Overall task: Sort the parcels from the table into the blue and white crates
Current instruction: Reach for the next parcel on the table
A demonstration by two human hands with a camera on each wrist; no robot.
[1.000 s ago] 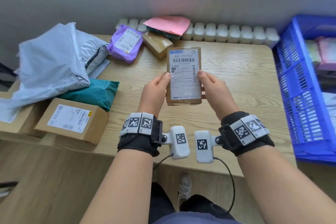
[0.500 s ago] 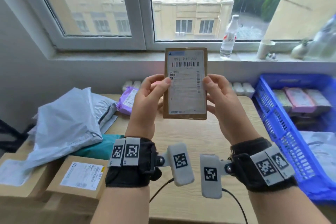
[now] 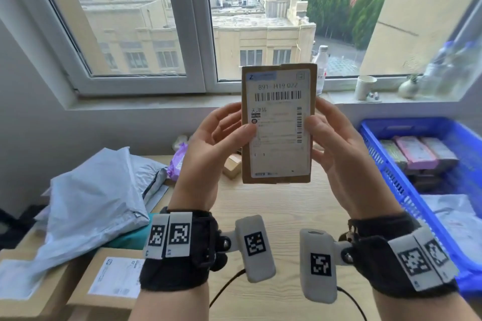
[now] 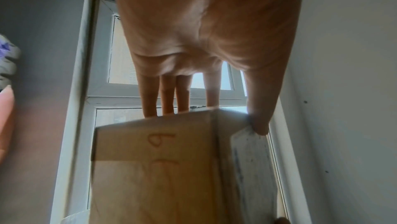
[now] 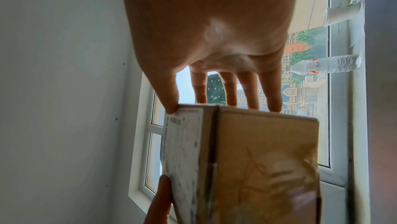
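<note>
I hold a flat brown cardboard parcel (image 3: 279,122) upright in front of the window, its white shipping label facing me. My left hand (image 3: 221,135) pinches its left edge, thumb on the label and fingers behind. My right hand (image 3: 331,138) pinches the right edge the same way. The left wrist view shows the parcel (image 4: 159,168) under my left hand (image 4: 204,109), and the right wrist view shows the parcel (image 5: 257,168) under my right hand (image 5: 214,103). The blue crate (image 3: 391,180) stands at the right with several parcels inside. No white crate is in view.
On the wooden table (image 3: 273,214) lie a grey mailer bag (image 3: 96,195), a purple mailer (image 3: 177,164), a small brown box (image 3: 232,165), a teal bag and labelled boxes (image 3: 112,279) at the left. A bottle (image 3: 322,68), paper cup (image 3: 365,87) and vase stand on the windowsill.
Both hands have raised the parcel from just above the table to window height and closer to my face; my view has tilted up with it. The grip is unchanged.
</note>
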